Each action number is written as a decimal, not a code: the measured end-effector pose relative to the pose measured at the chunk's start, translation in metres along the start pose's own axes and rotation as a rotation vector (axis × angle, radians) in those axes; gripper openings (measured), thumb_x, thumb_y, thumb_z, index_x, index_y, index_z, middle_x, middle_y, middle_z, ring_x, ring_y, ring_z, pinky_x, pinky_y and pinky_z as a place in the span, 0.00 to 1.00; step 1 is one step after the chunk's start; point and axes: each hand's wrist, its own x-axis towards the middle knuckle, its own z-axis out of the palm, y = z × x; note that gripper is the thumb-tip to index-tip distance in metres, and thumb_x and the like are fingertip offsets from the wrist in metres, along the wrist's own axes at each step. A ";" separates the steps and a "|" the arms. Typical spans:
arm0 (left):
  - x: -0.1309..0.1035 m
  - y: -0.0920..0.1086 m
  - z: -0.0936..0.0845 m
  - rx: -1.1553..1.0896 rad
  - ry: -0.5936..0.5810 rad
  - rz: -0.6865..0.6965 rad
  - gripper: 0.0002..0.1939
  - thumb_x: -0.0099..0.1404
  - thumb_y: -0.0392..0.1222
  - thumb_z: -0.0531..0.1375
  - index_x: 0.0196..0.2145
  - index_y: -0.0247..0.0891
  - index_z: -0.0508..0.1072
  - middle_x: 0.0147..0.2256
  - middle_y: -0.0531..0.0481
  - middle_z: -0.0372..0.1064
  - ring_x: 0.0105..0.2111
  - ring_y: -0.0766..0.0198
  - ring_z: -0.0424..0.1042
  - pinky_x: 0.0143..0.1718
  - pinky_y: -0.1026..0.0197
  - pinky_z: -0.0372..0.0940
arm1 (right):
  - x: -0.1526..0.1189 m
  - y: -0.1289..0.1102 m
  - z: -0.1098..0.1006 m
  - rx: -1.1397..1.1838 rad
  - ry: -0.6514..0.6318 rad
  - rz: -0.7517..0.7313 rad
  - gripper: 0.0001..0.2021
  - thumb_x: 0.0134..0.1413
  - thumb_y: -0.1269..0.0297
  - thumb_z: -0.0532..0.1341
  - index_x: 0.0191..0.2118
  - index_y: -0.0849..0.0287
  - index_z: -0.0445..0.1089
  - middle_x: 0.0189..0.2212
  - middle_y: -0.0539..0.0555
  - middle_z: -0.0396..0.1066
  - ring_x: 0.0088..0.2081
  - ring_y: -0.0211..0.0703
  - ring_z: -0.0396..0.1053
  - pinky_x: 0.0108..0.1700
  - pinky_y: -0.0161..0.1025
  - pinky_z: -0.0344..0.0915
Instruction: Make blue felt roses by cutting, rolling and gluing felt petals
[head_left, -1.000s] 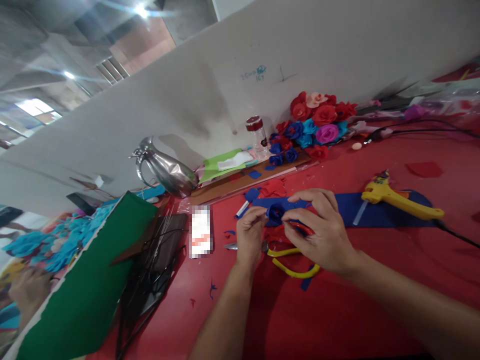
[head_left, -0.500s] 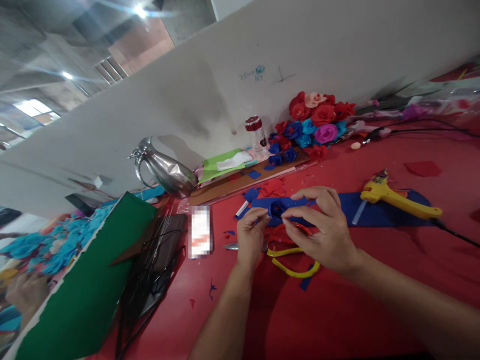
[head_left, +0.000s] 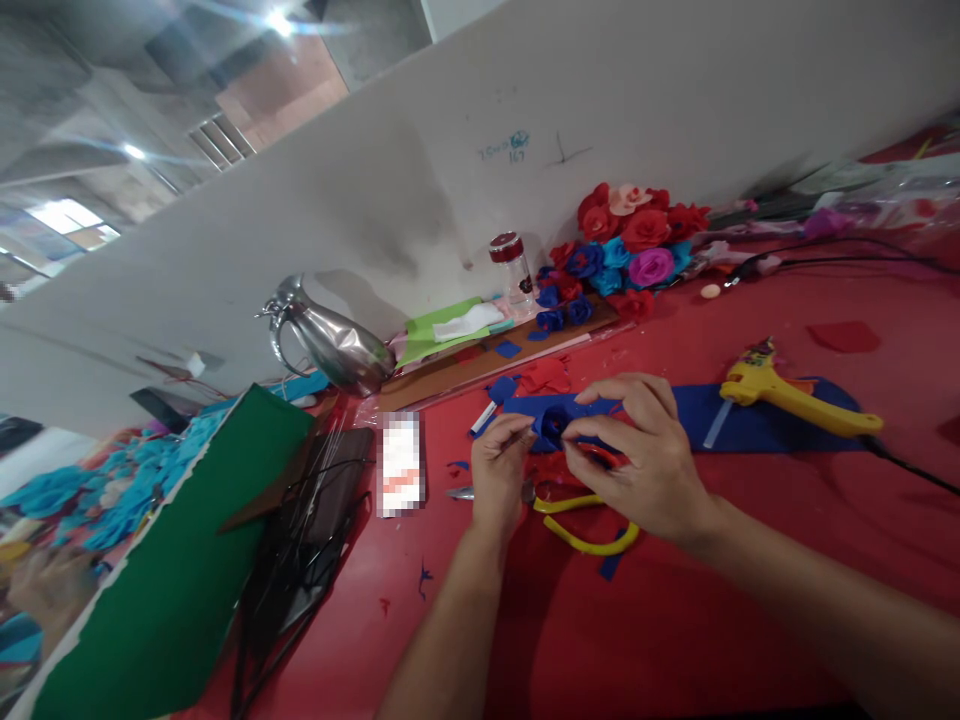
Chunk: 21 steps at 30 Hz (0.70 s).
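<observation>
A small dark blue paper flower [head_left: 552, 424] is pinched between both my hands above the red table. My left hand [head_left: 501, 462] grips its left edge between thumb and forefinger. On the other side, my right hand [head_left: 646, 448] holds the right edge with the fingertips. Below them lie scissors with yellow handles [head_left: 592, 540], their blades partly hidden behind my left hand. Behind the hands stretches a long blue sheet [head_left: 694, 420], and a yellow glue gun [head_left: 802, 400] rests on it to the right.
Finished red, blue and pink flowers [head_left: 637, 235] are heaped against the wall, beside a lidded glass jar [head_left: 513, 270]. A steel jug [head_left: 330, 340] stands at the back left. Nearer are a pixelated white rectangle [head_left: 401, 465] and a green board [head_left: 172, 560]. Another person's hand [head_left: 52, 590] shows at far left.
The blue flower has tilted slightly between my fingertips, so its opening shows differently. Both hands keep nearly the same place and hold.
</observation>
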 end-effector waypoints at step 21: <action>-0.001 0.005 0.000 0.087 0.005 0.092 0.05 0.53 0.34 0.63 0.26 0.38 0.80 0.30 0.49 0.74 0.33 0.63 0.72 0.38 0.60 0.68 | -0.003 0.002 0.002 -0.002 0.044 0.040 0.05 0.52 0.72 0.65 0.33 0.53 0.75 0.39 0.54 0.71 0.42 0.49 0.68 0.46 0.51 0.64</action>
